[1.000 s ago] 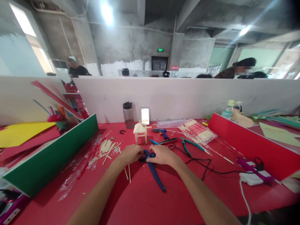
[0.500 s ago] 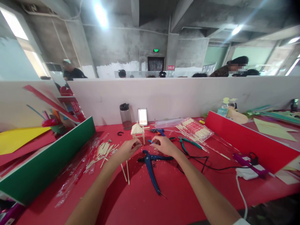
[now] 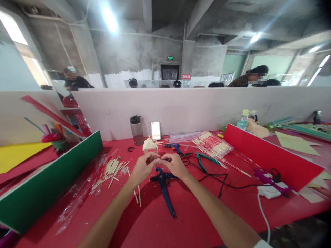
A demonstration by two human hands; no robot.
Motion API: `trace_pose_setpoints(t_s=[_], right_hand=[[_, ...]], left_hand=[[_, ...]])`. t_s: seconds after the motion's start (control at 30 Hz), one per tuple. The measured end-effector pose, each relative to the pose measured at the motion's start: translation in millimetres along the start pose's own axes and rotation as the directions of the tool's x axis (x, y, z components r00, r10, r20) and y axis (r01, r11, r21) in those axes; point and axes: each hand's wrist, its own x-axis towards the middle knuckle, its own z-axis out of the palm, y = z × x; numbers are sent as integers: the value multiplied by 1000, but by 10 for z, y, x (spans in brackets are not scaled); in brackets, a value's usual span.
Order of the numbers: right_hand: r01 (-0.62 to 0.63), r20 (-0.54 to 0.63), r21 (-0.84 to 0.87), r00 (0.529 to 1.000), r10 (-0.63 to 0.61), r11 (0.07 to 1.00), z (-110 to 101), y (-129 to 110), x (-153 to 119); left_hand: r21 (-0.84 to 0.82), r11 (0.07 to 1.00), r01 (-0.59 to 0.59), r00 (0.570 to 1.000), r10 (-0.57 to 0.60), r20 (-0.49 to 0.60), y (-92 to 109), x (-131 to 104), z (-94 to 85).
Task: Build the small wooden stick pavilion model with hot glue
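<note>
Left ceiling lamp (image 3: 109, 18): burnt out to a white streak with a soft halo.
Right ceiling lamp (image 3: 255, 38): smaller, a bluish flare slanting up from it.
Window (image 3: 12, 29): overexposed, pale light from upper left.
Ceiling (image 3: 169, 15): dim grey, sinking to black in the top right corner.
Counter (image 3: 201, 224): moderately bright, with a soft-edged shadow beside the left forearm (image 3: 110, 210).
Plastic wrapping (image 3: 66, 212): small scattered glints.
Phone screen (image 3: 156, 131): blown white, partly pixelated.
Hands (image 3: 141, 168): outlines readable; fingertip detail perhaps slightly blurred.
Person at right (image 3: 239, 81): soft, pixel blocks over the head.
Green panel (image 3: 51, 186): stretched by wide-angle distortion toward the left edge.
</note>
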Motion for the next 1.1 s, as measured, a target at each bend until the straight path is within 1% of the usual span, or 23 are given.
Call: trace_pose_setpoints(t_s=[0.13, 0.3, 0.4, 0.47, 0.5, 0.53, 0.57, 0.6, 0.67, 0.73, 0.77, 0.9, 1.0, 1.1], right_hand=[[-42, -11, 49, 999, 43, 998, -4, 6, 11], [-23, 0, 45, 1000, 23, 999, 40, 64, 4], [3, 16, -7, 1000, -3, 1000, -5, 86, 26], [16, -7, -96, 1000, -17, 995, -129, 111, 58], [11, -41, -159, 999, -18, 987, -218, 135, 77], [-9, -84, -224, 996, -10, 975, -320, 168, 94], [-35, -101, -292, 995, 6, 956, -428, 208, 108], [-67, -116, -374, 993, 25, 925, -531, 253, 118], [-155, -145, -534, 985, 91, 831, -694, 337, 120], [-182, -110, -632, 983, 145, 753, -758, 386, 102], [-166, -69, -659, 985, 161, 734, -749, 391, 88], [-43, 114, -712, 978, 175, 701, -549, 308, 32], [-10, 189, -744, 956, 224, 669, -414, 206, -1], [9, 278, -735, 916, 288, 678, -344, 98, -65]], left_hand=[[-58, 998, 18, 1000, -19, -7, 33, 4, 28], [-66, 998, 7, 1000, -7, 4, -6, 20, 64], [-100, 995, 1, 1000, 1, 28, -70, 40, 65], [-146, 989, 25, 999, -18, 50, -126, 55, 50], [-167, 985, 47, 997, -36, 64, -156, 62, 40], [-177, 982, 66, 996, -54, 74, -185, 69, 31], [-172, 982, 81, 995, -68, 77, -213, 75, 22], [-152, 984, 91, 994, -80, 76, -237, 80, 15], [-92, 990, 103, 993, -97, 69, -274, 87, 7], [-46, 993, 109, 992, -106, 67, -298, 91, 3], [-37, 993, 113, 992, -111, 65, -308, 92, 3], [-32, 986, 164, 984, -161, 72, -347, 98, -4], [-25, 978, 205, 977, -203, 68, -384, 109, -20], [-8, 979, 206, 978, -205, 45, -427, 120, -51]])
